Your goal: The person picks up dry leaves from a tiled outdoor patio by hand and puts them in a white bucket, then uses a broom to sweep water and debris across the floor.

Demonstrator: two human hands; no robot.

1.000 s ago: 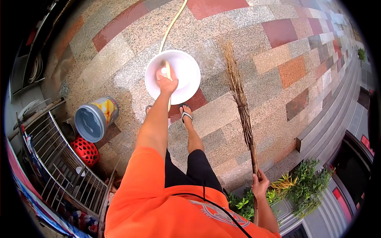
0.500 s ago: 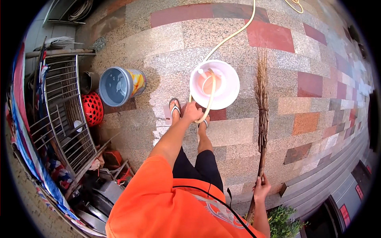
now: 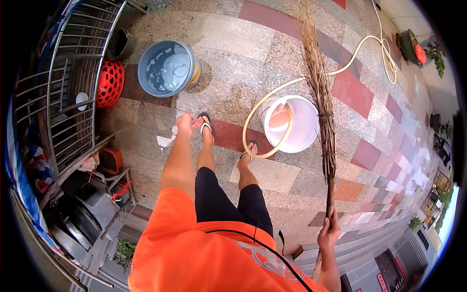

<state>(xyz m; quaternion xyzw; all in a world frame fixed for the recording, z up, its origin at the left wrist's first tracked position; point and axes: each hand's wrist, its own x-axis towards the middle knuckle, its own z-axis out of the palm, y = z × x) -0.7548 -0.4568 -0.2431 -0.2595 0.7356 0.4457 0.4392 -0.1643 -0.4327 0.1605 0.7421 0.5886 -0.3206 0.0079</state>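
My right hand (image 3: 329, 234) is wrapped round the wooden handle of a long twig broom (image 3: 325, 121). The broom's bristles point up and away from me, beside the white bucket. My left hand (image 3: 186, 122) hangs near my left foot, fingers apart and holding nothing. A pale yellow hose (image 3: 249, 138) loops over the rim of the white bucket (image 3: 302, 114), its end inside. A pinkish-orange round thing also lies in that bucket; its kind is unclear. To the left stands a blue-grey bucket (image 3: 164, 68) with white stains inside.
A metal rack (image 3: 92, 82) stands on the left beside a red perforated basket (image 3: 111, 83). The hose runs across the paved floor (image 3: 214, 34) to a coil at the upper right. My sandalled feet are close to the hose loop. Steps (image 3: 369, 246) lie at the lower right.
My left hand has let go of the hose and moved left. The hose now droops in a loop beside the white bucket. My view has turned; the broom stays in my right hand.
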